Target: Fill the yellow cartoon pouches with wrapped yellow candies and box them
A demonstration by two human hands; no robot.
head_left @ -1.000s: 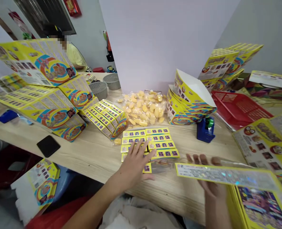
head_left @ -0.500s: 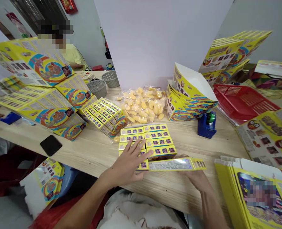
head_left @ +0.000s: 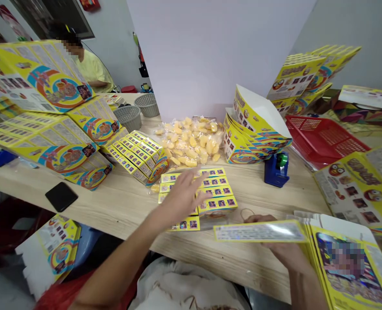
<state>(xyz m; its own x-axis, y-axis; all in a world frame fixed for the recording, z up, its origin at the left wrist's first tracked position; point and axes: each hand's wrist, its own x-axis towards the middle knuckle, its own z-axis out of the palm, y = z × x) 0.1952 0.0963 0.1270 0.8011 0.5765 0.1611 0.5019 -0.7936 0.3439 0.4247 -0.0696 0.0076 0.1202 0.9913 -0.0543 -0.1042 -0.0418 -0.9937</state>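
My right hand (head_left: pixel 279 249) is closed around a long, narrow yellow box (head_left: pixel 258 231) with a shiny printed side, held just above the table front. My left hand (head_left: pixel 182 196), slightly blurred, hovers over or rests lightly on a block of small yellow boxes (head_left: pixel 217 191); I cannot tell whether it touches them. Its fingers are apart and hold nothing. The boxes lie side by side in two columns, and the hand hides part of the left column. Behind them are yellow sweets in clear wrappers (head_left: pixel 194 142).
Filled display boxes (head_left: pixel 69 159) are stacked at left, near a black phone (head_left: pixel 61 196). A blue tape dispenser (head_left: pixel 276 170), a red basket (head_left: pixel 326 137) and a pile of flat yellow cartons (head_left: pixel 349 267) are on the right. A person in yellow (head_left: pixel 94 71) sits beyond.
My right hand has moved right with the narrow box, drawing it away from the block. My left hand has shifted slightly up and right over the boxes.
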